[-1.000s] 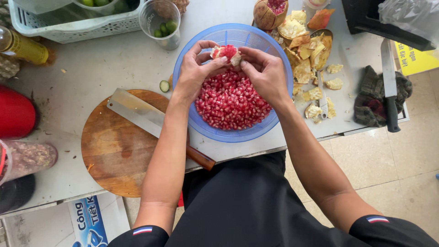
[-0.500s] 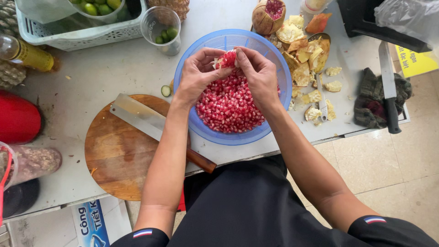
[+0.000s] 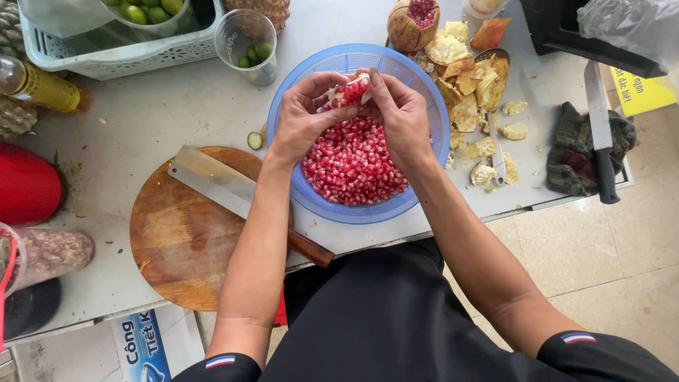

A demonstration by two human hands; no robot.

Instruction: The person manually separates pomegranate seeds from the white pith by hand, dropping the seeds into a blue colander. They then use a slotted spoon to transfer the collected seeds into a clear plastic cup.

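Pale grey counter (image 3: pixel 141 120), scuffed and stained, filling the left and far side. Beige tiled floor (image 3: pixel 601 247) to the right, grout lines dark. Soft, even daylight, shadows faint. White basket (image 3: pixel 127 53) far left; round wooden board (image 3: pixel 184 240) near left edge.

Both hands (image 3: pixel 353 113) seem shifted slightly w/ pomegranate piece (image 3: pixel 350 90).

We see a pale worktop (image 3: pixel 177 113) carrying a blue bowl (image 3: pixel 424 106), a round wooden board (image 3: pixel 184 240) (a cleaver (image 3: pixel 212 180) lies across it), a clear cup (image 3: pixel 247 42), a white basket (image 3: pixel 120 53), peel scraps (image 3: pixel 488 148) and a dark cloth (image 3: pixel 573 152).
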